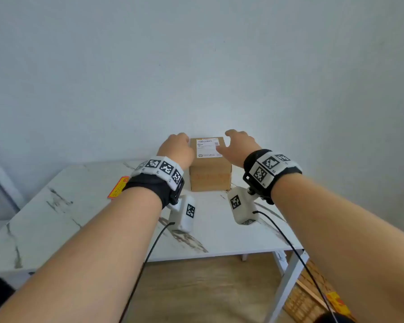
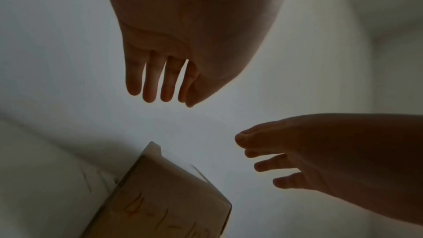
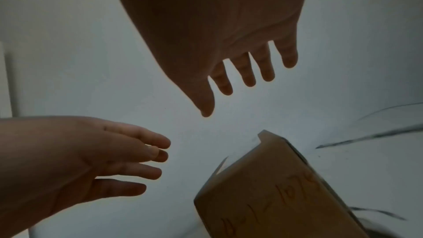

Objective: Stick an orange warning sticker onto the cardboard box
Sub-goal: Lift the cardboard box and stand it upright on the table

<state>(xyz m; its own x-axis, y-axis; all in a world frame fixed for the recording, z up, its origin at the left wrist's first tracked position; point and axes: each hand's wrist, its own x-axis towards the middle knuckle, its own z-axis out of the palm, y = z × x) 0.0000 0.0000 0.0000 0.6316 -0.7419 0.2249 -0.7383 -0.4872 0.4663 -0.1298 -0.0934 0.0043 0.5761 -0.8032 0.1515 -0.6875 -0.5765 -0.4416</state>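
A small cardboard box (image 1: 210, 176) with a white shipping label on top stands at the back of the marble table (image 1: 56, 217), against the wall. My left hand (image 1: 176, 149) hovers at the box's upper left corner and my right hand (image 1: 237, 148) at its upper right; both are empty. In the wrist views the left hand (image 2: 164, 86) and right hand (image 3: 240, 79) have fingers extended above the box (image 2: 164, 202) (image 3: 270, 193), apart from it. An orange warning sticker (image 1: 118, 187) lies on the table left of my left wrist, partly hidden by it.
The wall stands right behind the box. The table's front edge and its white legs (image 1: 287, 276) are near me, with wooden floor below. A woven item with another orange sticker (image 1: 336, 299) lies on the floor at lower right. Cables hang from both wrist cameras.
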